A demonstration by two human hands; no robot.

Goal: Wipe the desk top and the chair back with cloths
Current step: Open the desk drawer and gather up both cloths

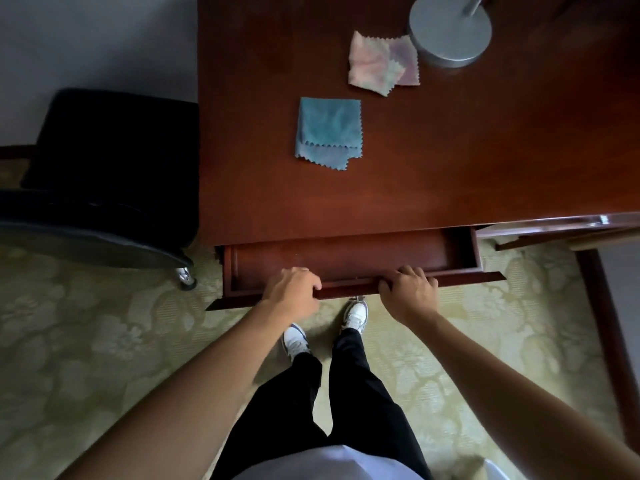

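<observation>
Table: dark red wood (450, 161); two cloths (328, 131) lay beyond the open drawer (346, 259).
Grip: left hand (294, 289) and right hand (408, 292) clamped on the drawer front.
Advice: push evenly, fingers clear.

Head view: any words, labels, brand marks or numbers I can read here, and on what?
None can be read.
Blue cloth and pink cloth: no tags or print.
Lamp base: plain metal.
Desk top and open drawer: bare wood.
Shoes: any mark is too small to make out.
</observation>
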